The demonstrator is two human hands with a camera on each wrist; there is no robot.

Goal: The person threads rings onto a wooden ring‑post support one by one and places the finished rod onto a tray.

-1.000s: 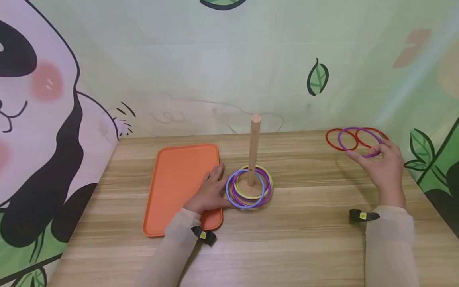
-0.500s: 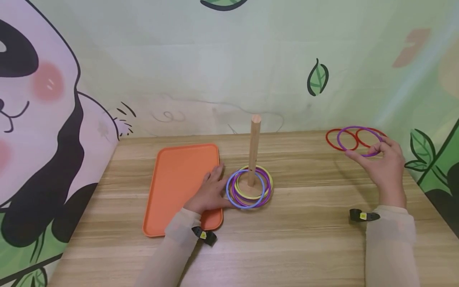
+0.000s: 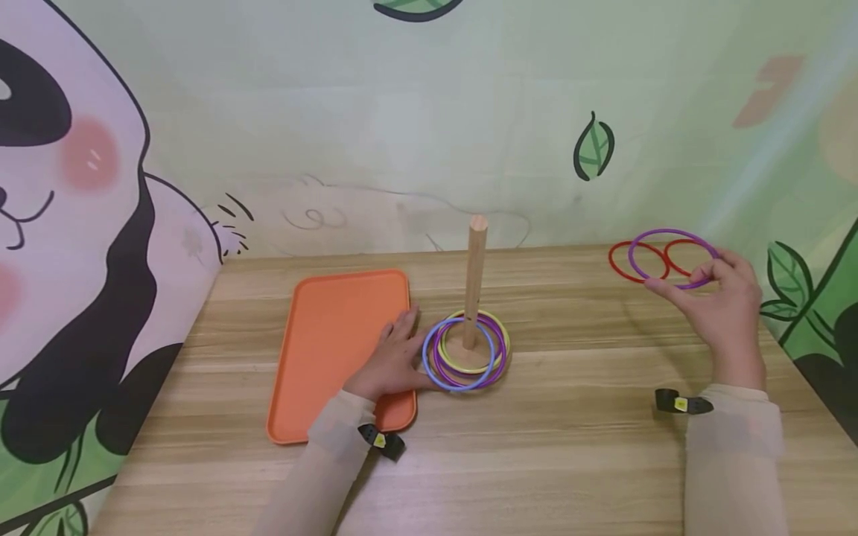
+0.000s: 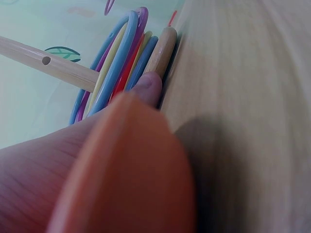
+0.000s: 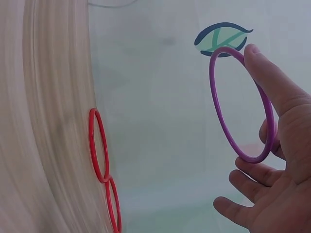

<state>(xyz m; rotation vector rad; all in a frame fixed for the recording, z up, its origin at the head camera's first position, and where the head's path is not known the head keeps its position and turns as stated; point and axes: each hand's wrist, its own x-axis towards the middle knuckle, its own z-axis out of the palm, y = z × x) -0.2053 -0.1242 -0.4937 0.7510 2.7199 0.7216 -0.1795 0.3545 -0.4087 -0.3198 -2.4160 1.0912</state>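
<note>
A wooden peg [image 3: 474,275] stands upright on a round wooden base [image 3: 459,344]. Around its foot lie blue, purple and yellow rings [image 3: 503,362]; in the left wrist view a red ring [image 4: 121,80] shows within the stack. My left hand [image 3: 392,361] lies left of the stand, fingers fairly straight, its thumb [image 4: 148,87] touching the base edge. At the right, my right hand [image 3: 724,309] pinches a purple ring [image 5: 217,104] between thumb and fingers, raised above the table. Its other fingers [image 5: 248,184] are spread away from the ring.
Two red rings [image 3: 618,262] [image 5: 92,145] lie touching on the table's far right, partly behind the purple ring in the head view. An orange tray [image 3: 335,335] lies left of the stand, under part of the left hand. A printed wall [image 3: 402,134] borders the table [image 3: 536,461].
The right hand has risen slightly with the purple ring, which tips flatter and sits a little higher over the red rings. The left hand and the stand have stayed still.
</note>
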